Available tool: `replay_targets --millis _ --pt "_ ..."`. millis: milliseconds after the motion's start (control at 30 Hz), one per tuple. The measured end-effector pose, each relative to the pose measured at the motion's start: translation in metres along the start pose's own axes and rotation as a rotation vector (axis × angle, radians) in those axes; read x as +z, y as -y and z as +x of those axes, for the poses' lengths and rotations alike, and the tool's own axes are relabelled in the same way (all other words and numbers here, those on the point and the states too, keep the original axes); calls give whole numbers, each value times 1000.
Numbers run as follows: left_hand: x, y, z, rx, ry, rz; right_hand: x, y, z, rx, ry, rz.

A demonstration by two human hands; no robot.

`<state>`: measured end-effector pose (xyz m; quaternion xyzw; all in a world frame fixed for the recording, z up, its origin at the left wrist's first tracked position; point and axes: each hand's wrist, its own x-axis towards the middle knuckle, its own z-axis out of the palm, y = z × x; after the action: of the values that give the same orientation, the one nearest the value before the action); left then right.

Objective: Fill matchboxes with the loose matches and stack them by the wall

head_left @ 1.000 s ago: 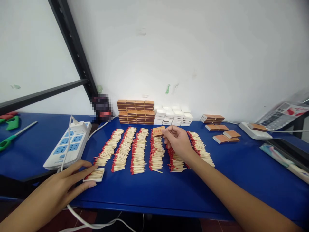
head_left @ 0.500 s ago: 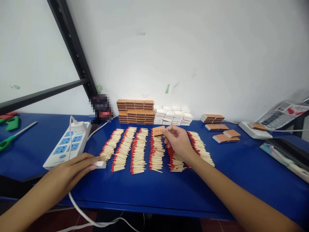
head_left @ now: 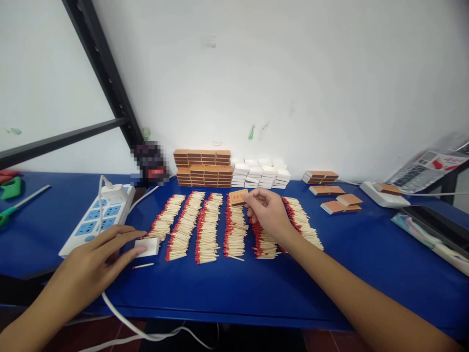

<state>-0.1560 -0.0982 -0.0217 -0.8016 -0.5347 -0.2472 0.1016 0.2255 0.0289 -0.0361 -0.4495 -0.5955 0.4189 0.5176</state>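
At the left, my left hand [head_left: 98, 256] has a white matchbox tray [head_left: 149, 246] between thumb and fingers, low over the blue table. Whether matches are in the tray cannot be seen. A single match [head_left: 142, 265] lies just below it, and the leftmost row of matches [head_left: 169, 215] is right behind it. My right hand [head_left: 269, 212] pinches an orange matchbox sleeve [head_left: 238, 197] by its right end, above the top of a middle row of matches [head_left: 235, 234]. Several rows of red-tipped matches lie side by side, the right ones partly covered by my right hand and forearm.
Stacked brown matchbox sleeves [head_left: 204, 175] and white trays [head_left: 260, 173] stand against the wall. Several matchboxes [head_left: 320, 177] sit at right, near a white device [head_left: 384, 196] and a dark phone-like object [head_left: 432, 230]. A power strip [head_left: 95, 220] with cables and green-handled scissors [head_left: 12, 212] are at left.
My left fingers have spread wider around the white tray, whose broad face now shows more. A loose match now shows on the table below it. My right hand keeps its hold on the sleeve.
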Motion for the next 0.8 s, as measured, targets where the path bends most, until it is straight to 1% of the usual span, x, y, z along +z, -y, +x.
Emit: replay_targets --millis 100,200,333,533,667,800 --pt "-3 2 -9 15 43 38 0 0 0 2 4 -10" --pt "2 12 -18 77 46 63 0 0 -1 1 7 -9" --pt "8 21 -20 94 54 44 1 -1 0 1 7 -11" --pt "12 16 -7 98 122 -45 0 -1 1 11 -2 3" --pt "13 10 -3 99 106 -64 0 -1 1 2 -4 7" --pt "8 6 -4 55 69 -63 0 1 -1 1 6 2"
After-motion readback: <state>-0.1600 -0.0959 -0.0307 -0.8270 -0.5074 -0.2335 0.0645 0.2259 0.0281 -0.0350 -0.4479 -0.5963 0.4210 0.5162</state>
